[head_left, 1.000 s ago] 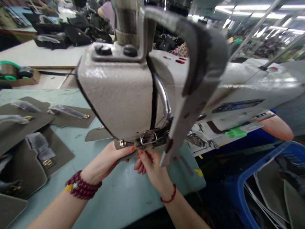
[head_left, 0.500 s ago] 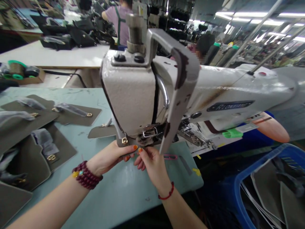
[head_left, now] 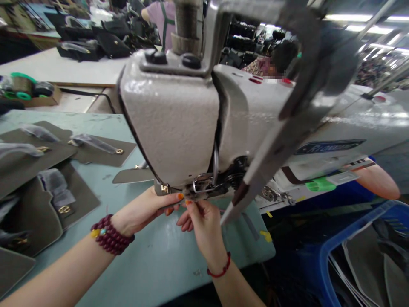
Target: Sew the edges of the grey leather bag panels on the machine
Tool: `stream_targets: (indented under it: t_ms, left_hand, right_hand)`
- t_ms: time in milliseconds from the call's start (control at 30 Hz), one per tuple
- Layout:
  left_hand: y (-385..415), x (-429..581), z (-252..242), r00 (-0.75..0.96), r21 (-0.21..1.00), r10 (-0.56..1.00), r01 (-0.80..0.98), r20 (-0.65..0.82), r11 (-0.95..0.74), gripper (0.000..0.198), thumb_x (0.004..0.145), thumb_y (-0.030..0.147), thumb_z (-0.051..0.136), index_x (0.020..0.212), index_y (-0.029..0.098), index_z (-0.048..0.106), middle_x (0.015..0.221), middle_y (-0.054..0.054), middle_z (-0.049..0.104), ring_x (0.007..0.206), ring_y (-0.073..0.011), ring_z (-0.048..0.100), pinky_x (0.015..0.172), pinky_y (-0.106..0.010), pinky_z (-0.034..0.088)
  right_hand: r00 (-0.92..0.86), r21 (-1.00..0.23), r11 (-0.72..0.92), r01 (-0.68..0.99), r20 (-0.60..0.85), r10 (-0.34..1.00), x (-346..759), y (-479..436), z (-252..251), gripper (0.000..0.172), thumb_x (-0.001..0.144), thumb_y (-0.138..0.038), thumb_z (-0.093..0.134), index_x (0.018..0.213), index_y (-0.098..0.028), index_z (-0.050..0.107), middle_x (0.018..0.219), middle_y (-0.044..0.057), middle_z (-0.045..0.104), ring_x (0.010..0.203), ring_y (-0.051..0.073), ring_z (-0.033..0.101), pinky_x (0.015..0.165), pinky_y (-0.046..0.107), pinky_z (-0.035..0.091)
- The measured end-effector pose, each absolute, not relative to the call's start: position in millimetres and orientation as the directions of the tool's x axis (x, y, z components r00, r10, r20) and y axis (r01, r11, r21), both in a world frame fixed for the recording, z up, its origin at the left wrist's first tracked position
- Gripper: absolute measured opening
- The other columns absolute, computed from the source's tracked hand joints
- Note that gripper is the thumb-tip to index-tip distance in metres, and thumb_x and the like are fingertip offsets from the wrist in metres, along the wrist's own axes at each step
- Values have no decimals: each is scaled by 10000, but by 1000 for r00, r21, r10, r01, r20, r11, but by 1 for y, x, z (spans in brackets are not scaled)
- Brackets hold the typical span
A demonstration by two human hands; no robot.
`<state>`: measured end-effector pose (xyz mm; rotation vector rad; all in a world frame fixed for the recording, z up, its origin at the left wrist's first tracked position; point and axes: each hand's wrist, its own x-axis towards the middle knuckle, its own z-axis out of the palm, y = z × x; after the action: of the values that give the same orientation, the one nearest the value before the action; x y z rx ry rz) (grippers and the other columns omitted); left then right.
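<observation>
The sewing machine (head_left: 172, 123) looms larger than half a second ago, the left hand (head_left: 145, 211) pinching the grey piece (head_left: 158, 190) beneath it, near edge rising slightly rightward (long axis hidden), the right hand's (head_left: 204, 219) curled fingers beside that edge, their grip unclear.

We get light from ceiling tubes (head_left: 348, 18), upper right | glare speckles the sewing machine (head_left: 172, 115) | front bracket (head_left: 278, 143) blurs | shadow darkens below the worktop (head_left: 153, 264) | edges stretch
</observation>
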<state>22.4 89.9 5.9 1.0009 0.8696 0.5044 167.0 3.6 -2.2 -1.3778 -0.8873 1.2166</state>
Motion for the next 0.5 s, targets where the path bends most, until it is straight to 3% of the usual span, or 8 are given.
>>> stream_targets:
  t_ms: [167,500]
  left_hand:
    - [93,25,14,580,895,730,-3,-362,446,185,703,327,814,711,162,730,668,-18,680,555,-92,507,481,-180,383]
    - [81,36,27,413,849,797,-97,-440,520,210,522,266,854,556,171,671,507,13,599,447,-84,428,414,-193,329]
  right_hand:
    - [167,-976,-175,-131,-196,966,166,0,-2,393,954,-458,508,849,-137,708,554,24,684,411,74,562,421,135,392]
    - [100,-960,-229,-160,-246,964,162,-10,-2,359,931,-431,542,813,-129,696,546,26,681,423,82,582,428,140,399]
